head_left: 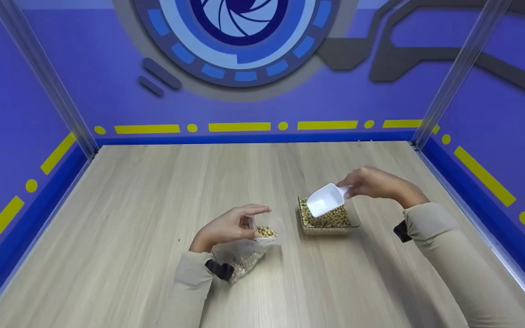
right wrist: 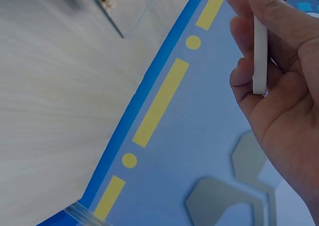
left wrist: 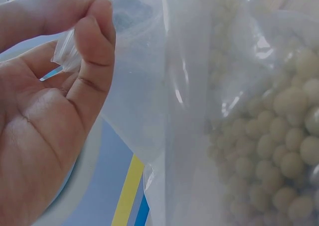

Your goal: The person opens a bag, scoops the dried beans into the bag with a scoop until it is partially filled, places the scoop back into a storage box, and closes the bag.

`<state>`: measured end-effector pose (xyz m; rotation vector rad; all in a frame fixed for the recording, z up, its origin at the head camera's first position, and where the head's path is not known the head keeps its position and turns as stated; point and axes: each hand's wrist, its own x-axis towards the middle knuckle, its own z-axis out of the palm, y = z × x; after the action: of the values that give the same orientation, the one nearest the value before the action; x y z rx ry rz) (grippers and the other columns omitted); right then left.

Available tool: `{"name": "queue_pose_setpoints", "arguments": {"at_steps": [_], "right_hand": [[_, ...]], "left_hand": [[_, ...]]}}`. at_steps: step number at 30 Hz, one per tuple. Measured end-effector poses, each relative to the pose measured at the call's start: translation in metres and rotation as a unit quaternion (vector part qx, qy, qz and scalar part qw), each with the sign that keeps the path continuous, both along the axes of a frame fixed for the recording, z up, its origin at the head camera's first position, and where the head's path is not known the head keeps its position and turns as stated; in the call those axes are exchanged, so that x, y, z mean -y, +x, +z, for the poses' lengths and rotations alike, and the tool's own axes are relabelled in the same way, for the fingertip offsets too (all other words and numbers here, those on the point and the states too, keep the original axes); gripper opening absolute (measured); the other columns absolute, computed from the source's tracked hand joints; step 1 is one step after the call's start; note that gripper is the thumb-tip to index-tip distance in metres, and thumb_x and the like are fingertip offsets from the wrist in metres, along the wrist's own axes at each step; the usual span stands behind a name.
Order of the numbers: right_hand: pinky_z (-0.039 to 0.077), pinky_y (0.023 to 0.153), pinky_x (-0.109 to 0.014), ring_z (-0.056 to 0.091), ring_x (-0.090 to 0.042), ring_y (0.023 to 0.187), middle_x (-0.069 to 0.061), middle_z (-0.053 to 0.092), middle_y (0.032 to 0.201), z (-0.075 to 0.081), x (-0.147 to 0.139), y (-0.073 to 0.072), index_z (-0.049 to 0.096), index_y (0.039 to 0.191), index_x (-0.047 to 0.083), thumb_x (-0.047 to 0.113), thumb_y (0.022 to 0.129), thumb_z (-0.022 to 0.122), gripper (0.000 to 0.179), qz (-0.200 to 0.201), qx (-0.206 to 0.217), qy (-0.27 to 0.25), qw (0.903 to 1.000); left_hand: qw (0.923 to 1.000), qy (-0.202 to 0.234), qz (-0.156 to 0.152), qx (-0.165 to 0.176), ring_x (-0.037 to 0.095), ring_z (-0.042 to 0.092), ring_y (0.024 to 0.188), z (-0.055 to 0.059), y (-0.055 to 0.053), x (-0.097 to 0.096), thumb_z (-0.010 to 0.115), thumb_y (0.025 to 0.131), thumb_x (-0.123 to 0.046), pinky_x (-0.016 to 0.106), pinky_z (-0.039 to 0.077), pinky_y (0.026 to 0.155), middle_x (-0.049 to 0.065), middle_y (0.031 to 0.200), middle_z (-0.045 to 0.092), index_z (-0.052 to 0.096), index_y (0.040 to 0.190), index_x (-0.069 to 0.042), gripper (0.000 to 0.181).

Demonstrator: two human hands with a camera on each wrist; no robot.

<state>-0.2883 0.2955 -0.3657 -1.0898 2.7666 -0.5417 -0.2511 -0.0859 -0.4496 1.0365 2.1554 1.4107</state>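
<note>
A wood-grain table point(head_left: 130, 200) is extending to a blue back wall point(head_left: 290, 108), while a left wall point(head_left: 12, 114) and a right wall point(head_left: 508, 136) are flanking it. A left post point(head_left: 48, 77) and a right post point(head_left: 460, 68), both metal, are standing at the rear corners. A round emblem point(head_left: 241, 42) is occupying the back wall's upper middle; slanted grey bars point(head_left: 161, 73) are sitting at its lower left. Grey shapes point(head_left: 395, 68) are continuing onto the right wall. Yellow marks point(head_left: 239, 127), dashes alternating with dots, are running above a darker blue band point(head_left: 262, 137).
</note>
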Motion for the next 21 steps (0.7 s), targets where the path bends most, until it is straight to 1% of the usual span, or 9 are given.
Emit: {"name": "queue_pose_setpoints", "arguments": {"at_steps": [3, 8, 11, 14, 17, 21], "right_hand": [[0.056, 0.073, -0.042, 0.068, -0.034, 0.091, -0.019, 0.072, 0.099, -0.0006, -0.0062, 0.0006, 0.072, 0.106, -0.005, 0.003, 0.079, 0.073, 0.028, 0.000, -0.011, 0.005, 0.9999], [0.057, 0.072, -0.042, 0.069, -0.034, 0.089, -0.020, 0.072, 0.098, 0.0012, -0.0110, 0.0039, 0.072, 0.104, -0.006, 0.001, 0.078, 0.074, 0.027, -0.006, -0.016, 0.024, 0.9996], [0.057, 0.074, -0.043, 0.069, -0.034, 0.090, -0.021, 0.072, 0.099, 0.0034, -0.0118, 0.0057, 0.071, 0.106, -0.006, 0.000, 0.078, 0.073, 0.029, -0.015, -0.011, 0.040, 0.9990], [0.057, 0.075, -0.042, 0.069, -0.033, 0.092, -0.021, 0.072, 0.102, 0.0057, -0.0116, 0.0070, 0.071, 0.108, -0.006, -0.001, 0.078, 0.073, 0.030, -0.030, -0.004, 0.056, 0.9980], [0.057, 0.074, -0.041, 0.069, -0.032, 0.091, -0.021, 0.072, 0.102, 0.0073, -0.0114, 0.0083, 0.070, 0.109, -0.006, -0.002, 0.078, 0.073, 0.031, -0.043, 0.002, 0.071, 0.9965], [0.057, 0.071, -0.038, 0.069, -0.028, 0.087, -0.020, 0.072, 0.100, 0.0089, -0.0113, 0.0094, 0.071, 0.109, -0.005, -0.002, 0.079, 0.072, 0.031, -0.055, 0.004, 0.096, 0.9939]], "left_hand": [[1.0000, -0.005, 0.005, 0.002, 0.007, 0.054, 0.075, -0.0004, -0.0002, -0.0002, 0.060, 0.086, 0.002, 0.020, 0.045, 0.067, 0.014, 0.148, 0.042, 0.042, 0.145, -0.007, 0.062], [1.0000, -0.005, 0.004, -0.002, 0.006, 0.054, 0.075, -0.0009, -0.0005, 0.0000, 0.060, 0.086, 0.003, 0.019, 0.045, 0.066, 0.015, 0.147, 0.042, 0.042, 0.145, -0.005, 0.062], [1.0000, -0.002, 0.002, -0.001, 0.006, 0.054, 0.075, -0.0007, -0.0004, 0.0001, 0.060, 0.086, 0.003, 0.019, 0.045, 0.066, 0.015, 0.147, 0.042, 0.041, 0.145, -0.002, 0.061], [1.0000, -0.002, 0.003, 0.000, 0.006, 0.054, 0.076, -0.0004, 0.0000, 0.0003, 0.060, 0.086, 0.003, 0.019, 0.045, 0.067, 0.014, 0.147, 0.042, 0.041, 0.145, -0.003, 0.061], [1.0000, -0.004, 0.005, -0.001, 0.006, 0.054, 0.076, -0.0003, 0.0002, 0.0005, 0.060, 0.086, 0.003, 0.019, 0.045, 0.066, 0.014, 0.147, 0.043, 0.042, 0.145, -0.005, 0.062], [1.0000, -0.004, 0.003, -0.001, 0.006, 0.054, 0.075, -0.0006, -0.0002, 0.0003, 0.060, 0.086, 0.002, 0.019, 0.045, 0.066, 0.015, 0.146, 0.043, 0.041, 0.145, -0.003, 0.062]]}}
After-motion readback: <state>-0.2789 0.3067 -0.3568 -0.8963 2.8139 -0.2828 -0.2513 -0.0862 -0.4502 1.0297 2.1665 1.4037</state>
